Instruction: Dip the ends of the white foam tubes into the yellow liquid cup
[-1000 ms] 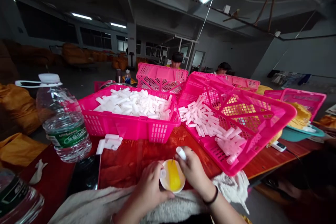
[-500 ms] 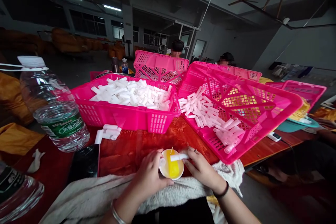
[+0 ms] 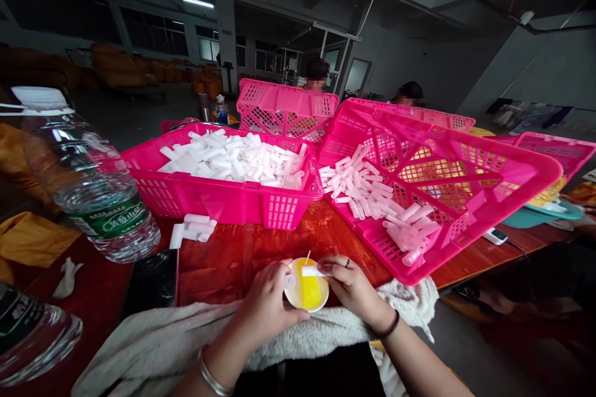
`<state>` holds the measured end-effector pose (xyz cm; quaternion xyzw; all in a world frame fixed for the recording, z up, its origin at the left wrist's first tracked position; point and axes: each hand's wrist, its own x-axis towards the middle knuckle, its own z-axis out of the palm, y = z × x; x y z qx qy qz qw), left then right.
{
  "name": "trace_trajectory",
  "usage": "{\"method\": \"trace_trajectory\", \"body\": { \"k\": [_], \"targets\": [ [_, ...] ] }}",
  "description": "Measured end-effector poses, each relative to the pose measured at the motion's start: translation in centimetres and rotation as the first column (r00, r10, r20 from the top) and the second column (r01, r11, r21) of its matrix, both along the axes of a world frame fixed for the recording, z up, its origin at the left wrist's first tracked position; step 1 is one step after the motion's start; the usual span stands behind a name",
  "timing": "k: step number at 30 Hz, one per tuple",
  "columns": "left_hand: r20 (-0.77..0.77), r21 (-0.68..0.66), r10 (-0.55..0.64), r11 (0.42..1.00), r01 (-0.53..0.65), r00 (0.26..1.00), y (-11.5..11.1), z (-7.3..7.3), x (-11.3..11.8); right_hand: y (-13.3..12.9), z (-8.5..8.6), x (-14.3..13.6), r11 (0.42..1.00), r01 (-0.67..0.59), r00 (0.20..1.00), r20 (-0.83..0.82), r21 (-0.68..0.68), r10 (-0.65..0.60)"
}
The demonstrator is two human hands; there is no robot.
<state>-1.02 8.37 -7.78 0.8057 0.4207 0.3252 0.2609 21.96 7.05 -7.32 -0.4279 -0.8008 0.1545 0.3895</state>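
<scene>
A small white bowl holds something bright yellow, with a thin pale stick standing up from it. At its left side my left hand is closed around a translucent white tube, its thumb along the bowl's near rim. Whether that hand also grips the bowl I cannot tell. Between the fingertips of my right hand lies another white tube, roughly level above the yellow content. Several loose white tubes rest on the red tabletop farther left.
A pink basket heaped with white tubes stands ahead. Right of it, a tilted pink basket holds more tubes. Water bottles and a dark flat panel are at left. A towel drapes the near edge. Two people sit beyond the baskets.
The right-hand tube has shifted slightly and less of it shows beyond the fingers. The camera view has shifted a little; both hands stay at the bowl.
</scene>
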Motion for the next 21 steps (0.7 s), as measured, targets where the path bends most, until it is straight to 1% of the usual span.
{"method": "trace_trajectory", "body": {
  "k": [2,4,6,7,9,12,14,16,19,20,21],
  "targets": [
    [0.0,-0.003,-0.009,1.0,0.009,1.0,0.1,0.0,0.0,-0.1,0.5,0.0,0.999,-0.014,0.999,-0.031,-0.035,0.013],
    [-0.004,-0.007,-0.01,1.0,0.01,1.0,0.1,-0.1,0.0,-0.3,1.1,0.0,0.99,-0.024,0.999,-0.05,-0.138,0.018],
    [-0.015,-0.019,-0.007,1.0,0.007,1.0,0.1,-0.2,0.0,-0.5,1.6,0.1,0.969,-0.003,0.998,-0.056,-0.248,-0.011],
    [-0.018,-0.022,-0.007,1.0,0.006,1.0,0.1,-0.2,0.0,-0.6,1.7,0.1,0.961,0.011,0.998,-0.051,-0.277,-0.026],
    [-0.015,-0.023,-0.003,1.0,0.003,1.0,0.1,-0.2,0.1,-0.7,1.7,0.0,0.964,0.02,0.999,-0.035,-0.267,-0.031],
    [-0.006,-0.024,-0.003,1.0,0.003,1.0,0.1,-0.2,0.1,-0.5,1.1,-0.1,0.991,-0.026,1.0,-0.019,-0.133,0.024],
    [-0.01,-0.029,-0.003,1.0,0.003,1.0,0.1,-0.2,0.1,-0.4,0.9,-0.2,0.996,-0.044,0.998,-0.041,-0.078,0.041],
    [-0.016,-0.028,0.002,1.0,-0.002,1.0,0.1,-0.2,0.1,-0.4,0.9,-0.2,0.993,-0.049,0.996,-0.078,-0.109,0.04],
    [-0.024,-0.027,0.003,1.0,-0.004,1.0,0.1,-0.2,0.0,-0.5,1.4,-0.1,0.961,-0.047,0.991,-0.131,-0.273,0.011],
    [-0.026,-0.027,0.002,1.0,-0.003,1.0,0.1,-0.3,0.0,-0.6,1.5,-0.1,0.95,-0.039,0.992,-0.128,-0.309,-0.001],
    [-0.028,-0.029,0.001,1.0,-0.002,1.0,0.1,-0.3,0.0,-0.6,1.6,-0.1,0.949,-0.03,0.993,-0.117,-0.313,-0.007]
  ]
}}
